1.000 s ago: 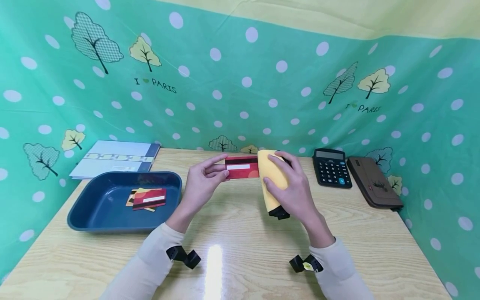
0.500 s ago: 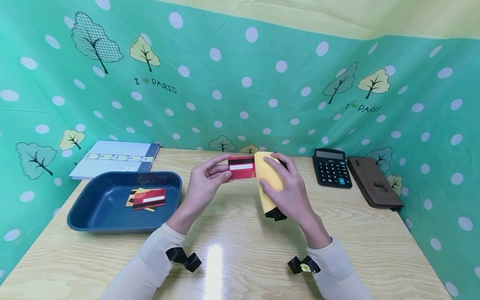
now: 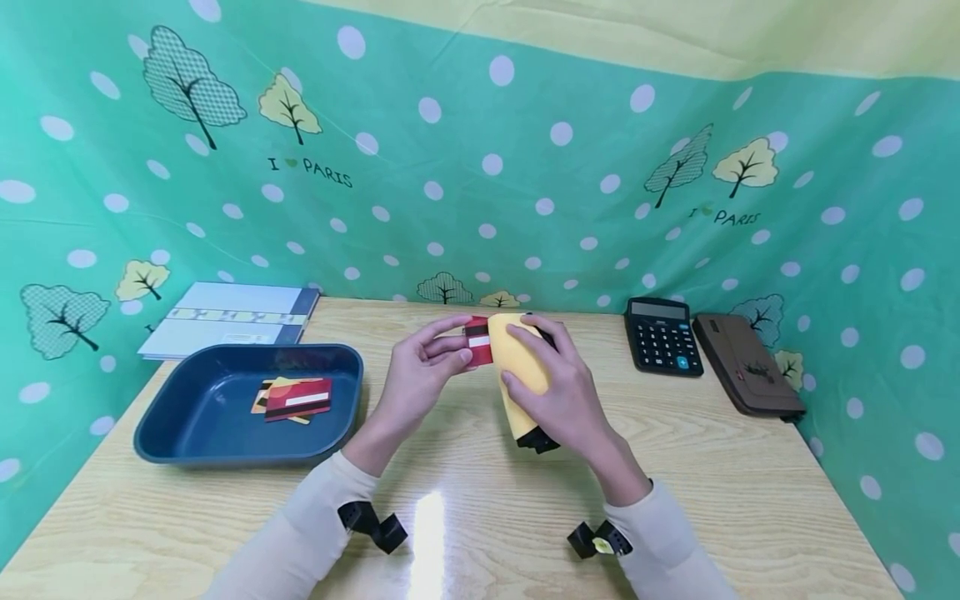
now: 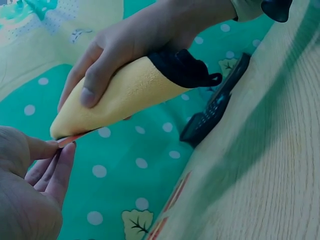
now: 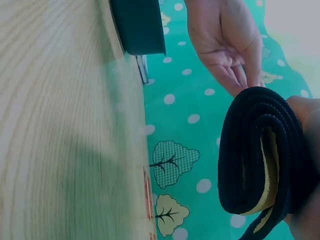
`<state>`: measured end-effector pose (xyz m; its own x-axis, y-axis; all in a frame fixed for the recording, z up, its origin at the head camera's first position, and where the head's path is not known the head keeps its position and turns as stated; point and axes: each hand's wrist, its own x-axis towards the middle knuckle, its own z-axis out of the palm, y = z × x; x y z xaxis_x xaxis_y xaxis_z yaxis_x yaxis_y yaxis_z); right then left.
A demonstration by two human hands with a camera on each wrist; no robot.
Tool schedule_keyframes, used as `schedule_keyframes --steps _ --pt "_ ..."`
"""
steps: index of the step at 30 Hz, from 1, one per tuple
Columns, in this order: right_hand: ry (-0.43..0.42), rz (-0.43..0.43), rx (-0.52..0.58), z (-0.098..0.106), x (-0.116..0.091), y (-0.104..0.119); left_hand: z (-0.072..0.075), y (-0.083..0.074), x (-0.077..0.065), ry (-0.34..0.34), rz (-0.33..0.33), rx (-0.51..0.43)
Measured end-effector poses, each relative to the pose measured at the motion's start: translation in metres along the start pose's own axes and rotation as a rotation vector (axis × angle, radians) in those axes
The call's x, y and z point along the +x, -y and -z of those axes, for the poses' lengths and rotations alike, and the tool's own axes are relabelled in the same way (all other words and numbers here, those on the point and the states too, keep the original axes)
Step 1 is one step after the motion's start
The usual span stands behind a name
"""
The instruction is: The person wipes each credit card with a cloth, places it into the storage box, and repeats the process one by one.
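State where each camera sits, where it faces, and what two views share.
Head: on the head, facing forward and down at left hand and right hand; white sleeves show.
Left wrist: on that wrist, facing the folded yellow black-trimmed cloth; both hands show.
Right wrist: on that wrist, facing the cloth's black end; both hands.
Wrist views share cloth, hands.

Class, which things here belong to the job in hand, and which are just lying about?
Belongs to the job:
red card, pinched by the left hand
folded yellow cloth, held by the right hand
blue tray with more cards, probably

Just lying about, it seems:
calculator
brown case
pale blue book
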<state>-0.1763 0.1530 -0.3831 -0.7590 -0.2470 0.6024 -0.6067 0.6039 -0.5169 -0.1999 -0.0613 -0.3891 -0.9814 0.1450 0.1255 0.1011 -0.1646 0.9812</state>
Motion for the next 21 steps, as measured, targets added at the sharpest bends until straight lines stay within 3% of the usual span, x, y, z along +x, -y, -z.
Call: schedule_keyframes --steps 10,21 --pt "0.006 0.052 -0.011 -0.005 -0.002 0.009 -0.003 0.004 -0.001 0.038 -0.02 -0.066" --pt "0.004 0.082 -0.037 -0.009 -0.003 0.012 -0.002 0.005 -0.001 0.041 -0.019 -0.024"
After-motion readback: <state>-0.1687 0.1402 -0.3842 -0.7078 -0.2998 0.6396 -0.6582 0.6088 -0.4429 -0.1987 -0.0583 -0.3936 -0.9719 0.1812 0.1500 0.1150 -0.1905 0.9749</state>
